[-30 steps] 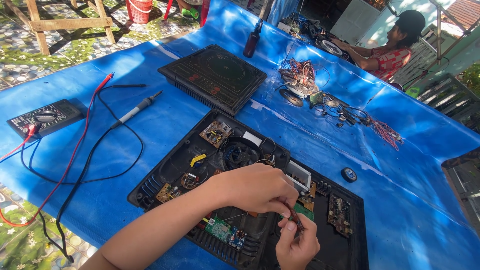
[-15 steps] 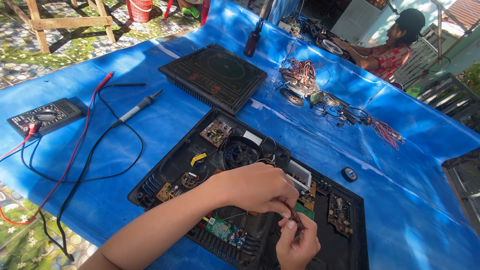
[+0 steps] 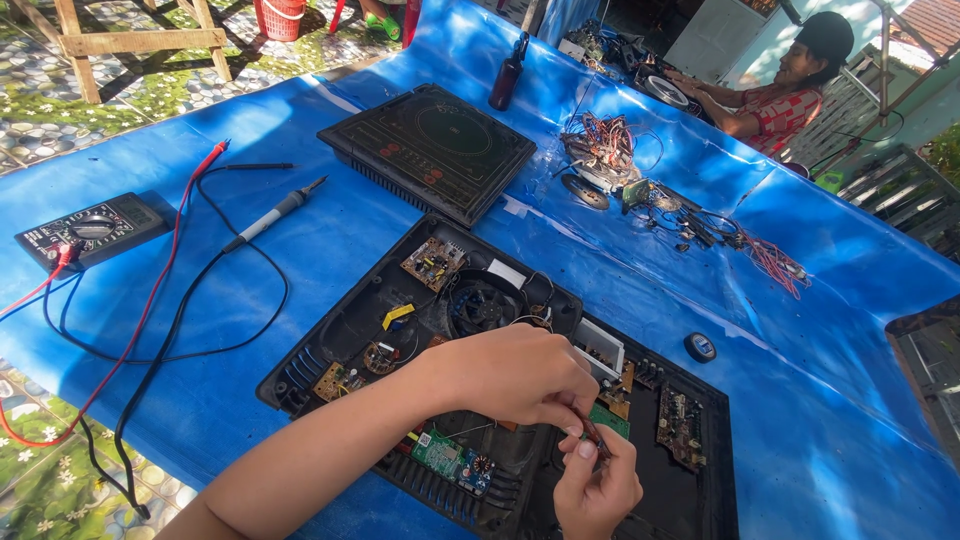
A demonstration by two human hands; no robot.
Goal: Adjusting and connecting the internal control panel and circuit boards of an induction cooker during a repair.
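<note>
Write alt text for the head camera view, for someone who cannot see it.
Two bare hands, left hand and right hand, pinch a thin brown wire over an opened black plastic appliance case showing circuit boards, on a blue plastic table cover. A black multimeter lies left; another person sits far right.

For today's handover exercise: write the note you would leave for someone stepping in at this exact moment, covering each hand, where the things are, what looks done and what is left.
Left hand: over the opened cooker base, fingertips pinching a thin reddish-brown wire.
Right hand: below it, thumb and finger in a grip on the same wire's lower end.
Things: green circuit board beside the hands; fan at the middle; multimeter and soldering iron lie far left on the blue sheet.
Done: casing is open, boards exposed.
Left: the wire is not yet released; cover not refitted. Where the wire ends cannot be seen.
</note>
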